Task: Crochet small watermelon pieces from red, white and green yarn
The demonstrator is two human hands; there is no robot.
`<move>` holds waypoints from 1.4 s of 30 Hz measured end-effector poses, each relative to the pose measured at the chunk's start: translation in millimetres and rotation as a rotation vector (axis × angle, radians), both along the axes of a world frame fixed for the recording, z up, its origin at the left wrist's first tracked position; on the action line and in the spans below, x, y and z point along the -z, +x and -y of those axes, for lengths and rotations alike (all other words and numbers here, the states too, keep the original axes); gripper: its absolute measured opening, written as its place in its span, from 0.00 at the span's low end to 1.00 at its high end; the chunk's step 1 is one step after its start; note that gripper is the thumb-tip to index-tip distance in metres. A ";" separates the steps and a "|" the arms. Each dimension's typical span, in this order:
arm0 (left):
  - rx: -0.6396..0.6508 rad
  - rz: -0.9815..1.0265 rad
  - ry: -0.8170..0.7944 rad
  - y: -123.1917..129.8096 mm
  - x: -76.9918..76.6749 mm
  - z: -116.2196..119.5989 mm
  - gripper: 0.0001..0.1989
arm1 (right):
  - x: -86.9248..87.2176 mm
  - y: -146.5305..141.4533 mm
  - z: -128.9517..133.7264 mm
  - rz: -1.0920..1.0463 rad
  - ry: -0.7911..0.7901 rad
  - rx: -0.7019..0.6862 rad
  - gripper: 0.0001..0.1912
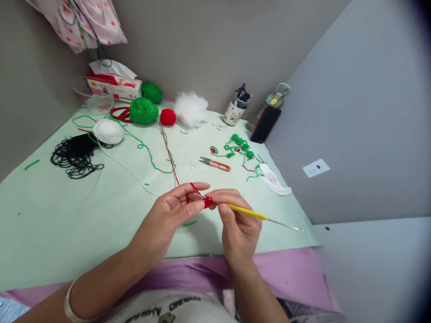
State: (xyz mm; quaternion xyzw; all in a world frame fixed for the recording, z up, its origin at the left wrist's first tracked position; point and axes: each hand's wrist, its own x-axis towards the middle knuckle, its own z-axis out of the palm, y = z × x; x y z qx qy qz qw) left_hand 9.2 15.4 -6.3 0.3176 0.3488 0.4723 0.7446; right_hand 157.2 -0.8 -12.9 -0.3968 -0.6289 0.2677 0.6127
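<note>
My left hand (pixel 175 206) pinches a small red crochet piece (pixel 208 202) between thumb and fingers, with red yarn (pixel 170 157) looped over its raised index finger. That strand runs back to a red yarn ball (pixel 168 117). In my right hand (pixel 239 220) is a crochet hook with a yellow handle (pixel 247 211), closed in a pencil-like grip. One metal tip of the hook meets the red piece; the other points out to the right. Exact stitches are too small to make out.
Orange thread snips (pixel 215 164) lie beyond my hands. Small green crocheted pieces (pixel 239 141), a phone (pixel 266 124) and a bottle (pixel 278 96) are at right. Green yarn (pixel 143 111), white yarn (pixel 108 131), black yarn (pixel 76 152), stuffing (pixel 191 110) and a tissue pack (pixel 114 87) sit left and behind.
</note>
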 end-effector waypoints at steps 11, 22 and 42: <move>-0.002 0.225 -0.183 -7.2 -0.9 -9.6 0.14 | 1.3 6.7 -4.9 -0.142 -0.029 0.017 0.11; -0.028 0.154 -0.076 4.1 -1.0 -1.9 0.20 | 11.3 -0.5 -1.3 0.376 0.283 0.186 0.20; 0.134 0.148 -0.127 -5.2 -5.2 -7.0 0.22 | 1.9 6.6 -6.8 -0.198 -0.133 -0.065 0.09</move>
